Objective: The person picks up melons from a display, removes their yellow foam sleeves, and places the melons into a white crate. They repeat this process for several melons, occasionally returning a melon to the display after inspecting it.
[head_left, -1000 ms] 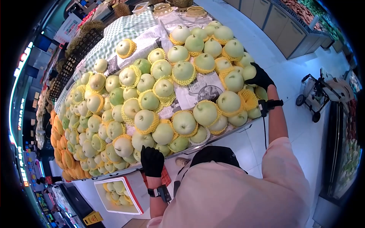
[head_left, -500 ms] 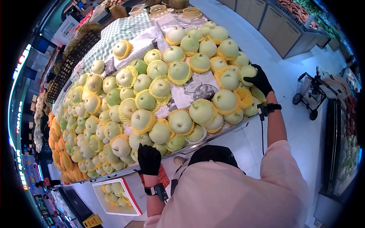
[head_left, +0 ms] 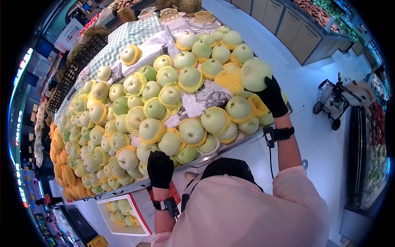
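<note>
My right hand (head_left: 272, 97), in a black glove, grips a large pale green melon (head_left: 256, 75) at the right end of the display, its fingers curled around the lower right side. The melon's skin shows bare on the side facing me. A yellow foam net (head_left: 230, 80) lies against its left side. My left hand (head_left: 160, 168), also gloved in black, is closed at the front edge of the display, fingertips right at a pale melon (head_left: 147, 151). Around both hands sit many similar melons, several in yellow foam nets, such as this netted melon (head_left: 216, 119).
Newspaper (head_left: 197, 103) lines the display. Orange fruit (head_left: 61, 164) fills its left end. Below the front edge stands a white foam box (head_left: 140, 220) with melons inside. A folded cart (head_left: 335, 99) stands on the floor at right, and durians (head_left: 191, 5) sit at the back.
My right hand has raised the melon from among the others at the right end and brought it left and nearer to me. My left hand has stayed at the front edge.
</note>
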